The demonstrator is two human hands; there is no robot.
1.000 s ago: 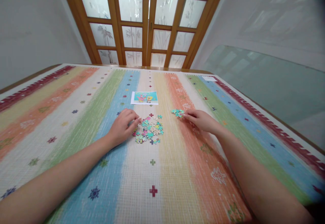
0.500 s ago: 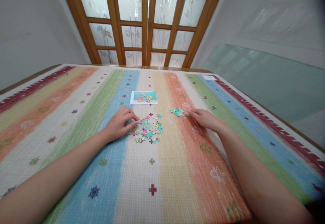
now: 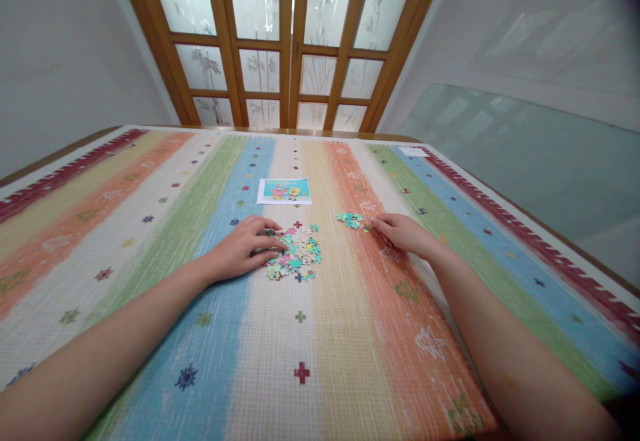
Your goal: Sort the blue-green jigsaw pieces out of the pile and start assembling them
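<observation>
A heap of loose coloured puzzle pieces point(image 3: 297, 256) lies on the striped mat point(image 3: 320, 334). My left hand point(image 3: 247, 246) rests palm down at the heap's left edge, fingers stretched over the nearest pieces. A small joined patch of teal puzzle pieces point(image 3: 350, 219) lies to the right. My right hand point(image 3: 403, 233) rests beside that patch, fingers curled with the tips at its right edge; whether a piece is pinched there I cannot make out. A reference picture point(image 3: 284, 190) with cartoon figures lies beyond the heap.
Wooden-framed frosted glass doors point(image 3: 295, 41) stand past the far end of the mat. A glass panel point(image 3: 520, 154) leans along the right wall. A small white slip point(image 3: 412, 152) lies at the mat's far right.
My left hand has slid right onto the heap's edge and its fingers have flattened out. My right hand has barely shifted by the teal patch.
</observation>
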